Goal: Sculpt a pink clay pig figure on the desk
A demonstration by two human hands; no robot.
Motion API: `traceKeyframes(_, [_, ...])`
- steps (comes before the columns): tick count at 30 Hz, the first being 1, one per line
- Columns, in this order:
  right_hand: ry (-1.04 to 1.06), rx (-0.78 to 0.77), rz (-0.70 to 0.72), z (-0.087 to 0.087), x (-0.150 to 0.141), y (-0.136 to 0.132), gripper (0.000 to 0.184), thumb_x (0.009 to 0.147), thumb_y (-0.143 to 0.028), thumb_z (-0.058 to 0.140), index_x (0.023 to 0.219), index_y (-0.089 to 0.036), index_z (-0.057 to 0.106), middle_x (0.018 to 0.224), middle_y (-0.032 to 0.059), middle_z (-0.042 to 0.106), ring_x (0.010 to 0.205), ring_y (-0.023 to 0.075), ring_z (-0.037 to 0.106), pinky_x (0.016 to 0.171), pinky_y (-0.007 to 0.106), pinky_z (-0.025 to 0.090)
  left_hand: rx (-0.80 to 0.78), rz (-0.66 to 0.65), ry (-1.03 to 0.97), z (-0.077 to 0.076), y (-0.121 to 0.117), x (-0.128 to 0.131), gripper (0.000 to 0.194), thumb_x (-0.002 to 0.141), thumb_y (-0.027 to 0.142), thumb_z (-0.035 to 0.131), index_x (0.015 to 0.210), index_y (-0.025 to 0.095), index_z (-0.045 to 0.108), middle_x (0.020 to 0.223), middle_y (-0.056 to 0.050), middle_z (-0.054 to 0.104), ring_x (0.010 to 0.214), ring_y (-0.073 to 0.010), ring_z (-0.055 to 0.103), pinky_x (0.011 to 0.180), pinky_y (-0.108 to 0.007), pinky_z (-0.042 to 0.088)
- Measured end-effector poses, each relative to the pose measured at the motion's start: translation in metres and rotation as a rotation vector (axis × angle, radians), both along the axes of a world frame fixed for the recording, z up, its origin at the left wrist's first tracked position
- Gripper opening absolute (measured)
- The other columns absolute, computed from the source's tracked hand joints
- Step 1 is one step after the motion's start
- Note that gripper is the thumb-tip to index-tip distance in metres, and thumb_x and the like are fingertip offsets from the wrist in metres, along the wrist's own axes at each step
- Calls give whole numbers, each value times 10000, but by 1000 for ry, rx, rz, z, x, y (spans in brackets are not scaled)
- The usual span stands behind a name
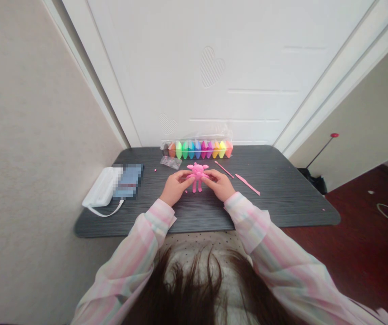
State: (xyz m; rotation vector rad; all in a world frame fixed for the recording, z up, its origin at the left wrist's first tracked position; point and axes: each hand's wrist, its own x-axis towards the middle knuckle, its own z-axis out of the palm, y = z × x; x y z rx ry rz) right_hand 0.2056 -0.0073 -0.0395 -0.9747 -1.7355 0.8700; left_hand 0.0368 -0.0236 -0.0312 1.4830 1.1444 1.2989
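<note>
At the left end of the dark counter (pixel 207 214) lies a white, rounded device (pixel 100 187), with a white cable (pixel 107 214) looping along the near side; just beside it is a flat bluish object (pixel 129 180), pixelated beyond recognition; further right are a tiny pink crumb (pixel 155 170) and a crumpled clear wrapper (pixel 170 162), near a clear package (pixel 197 150) of many-coloured packets at the back; the left hand (pixel 175 186) has its grip narrowed on one side of a pink figure (pixel 198 170), which is upright at the middle of the counter; whether its feet touch the surface I cannot tell; the right hand (pixel 221 184) has its grip closed on the figure's other side; past it lie a thin pink stick (pixel 224 169) and a pink knife-shaped tool (pixel 248 184), both slanting, apart.
</note>
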Motion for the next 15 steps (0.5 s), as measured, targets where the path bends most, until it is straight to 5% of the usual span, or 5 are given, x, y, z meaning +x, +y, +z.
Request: traceKeyframes(15, [-20,28,-5,1,0,1,263,734,-417,556,855,-194,624,795,20,610,704,138,520,674,293,416,-2,-8,1,-1,2,1,300,654,350,640,865,138,651,813,-47,675,774,-194,601,698,-311,480])
